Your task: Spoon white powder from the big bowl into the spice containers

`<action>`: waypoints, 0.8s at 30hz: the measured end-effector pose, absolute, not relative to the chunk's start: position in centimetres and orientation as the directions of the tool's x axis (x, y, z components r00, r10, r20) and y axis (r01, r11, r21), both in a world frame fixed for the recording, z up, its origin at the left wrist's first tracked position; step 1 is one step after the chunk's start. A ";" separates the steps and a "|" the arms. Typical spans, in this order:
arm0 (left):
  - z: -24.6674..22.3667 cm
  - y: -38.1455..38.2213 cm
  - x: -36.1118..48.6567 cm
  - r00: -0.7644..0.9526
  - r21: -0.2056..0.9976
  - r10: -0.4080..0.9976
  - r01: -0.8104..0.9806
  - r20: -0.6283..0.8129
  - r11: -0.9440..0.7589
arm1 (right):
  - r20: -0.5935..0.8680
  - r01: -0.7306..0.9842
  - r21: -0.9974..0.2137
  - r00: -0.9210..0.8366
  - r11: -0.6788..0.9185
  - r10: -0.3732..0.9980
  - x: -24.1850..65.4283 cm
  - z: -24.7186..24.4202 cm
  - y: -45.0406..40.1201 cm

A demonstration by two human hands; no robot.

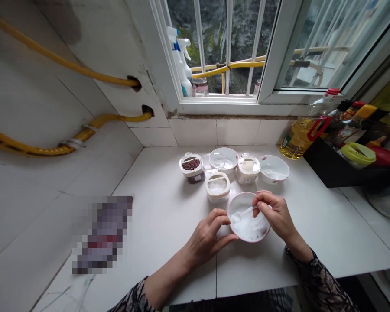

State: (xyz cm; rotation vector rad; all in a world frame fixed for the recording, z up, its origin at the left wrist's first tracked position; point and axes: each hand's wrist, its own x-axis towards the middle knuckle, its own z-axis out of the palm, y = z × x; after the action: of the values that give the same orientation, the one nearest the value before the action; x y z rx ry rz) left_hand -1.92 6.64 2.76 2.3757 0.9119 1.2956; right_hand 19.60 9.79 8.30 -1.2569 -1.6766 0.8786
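Note:
A white bowl with a pink rim (249, 232) stands on the white counter, with white granular stuff inside. My left hand (209, 236) grips its left side, fingers at the rim and thumb low on the near side. Between the fingers and thumb of my right hand (273, 212) is the handle of a small white spoon (247, 212), whose head lies in the white stuff. Just behind the bowl sits an open-lidded jar of white contents (217, 186). Farther back are a jar of dark reddish bits (191, 165) and a jar of pale contents (248, 167).
Two more bowls, one at the back (229, 157) and another at right (274, 170), stand behind. An oil bottle (294, 138) and a black rack (325, 167) of bottles are at the back right. A blurred dark item (105, 234) lies left.

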 end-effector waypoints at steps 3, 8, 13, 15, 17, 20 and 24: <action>2.8 6.6 -1.9 0.399 0.499 0.636 0.399 0.661 -0.769 | 0.168 0.333 -0.924 -0.088 0.188 0.982 19.8 8.5 10.0; 2.9 6.6 -1.9 0.388 0.501 0.641 0.408 0.662 -0.764 | 0.129 0.277 -0.951 -0.051 0.138 0.990 20.1 8.3 10.2; 2.5 6.6 -1.9 0.362 0.520 0.684 0.456 0.633 -0.722 | 0.101 0.200 -0.975 -0.006 0.100 0.995 20.0 8.1 10.5; 2.3 6.5 -1.9 0.354 0.516 0.702 0.491 0.618 -0.702 | 0.096 0.186 -0.978 0.000 0.094 0.995 19.9 8.1 10.5; 2.1 6.5 -1.9 0.360 0.497 0.703 0.516 0.614 -0.698 | 0.096 0.184 -0.978 0.002 0.094 0.995 19.7 8.0 10.5; 2.2 6.7 -2.0 0.394 0.462 0.679 0.516 0.620 -0.722 | 0.101 0.174 -0.980 0.003 0.099 0.995 19.7 7.9 10.7; 2.4 7.1 -2.3 0.413 0.456 0.665 0.500 0.622 -0.736 | 0.089 0.133 -0.987 0.019 0.086 0.996 19.8 7.8 10.9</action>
State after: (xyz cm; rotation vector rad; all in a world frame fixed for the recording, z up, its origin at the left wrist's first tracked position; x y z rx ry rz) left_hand -2.31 7.07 2.43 2.4677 1.0322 1.2250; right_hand 19.76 10.89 7.78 -1.2502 -1.3271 1.0603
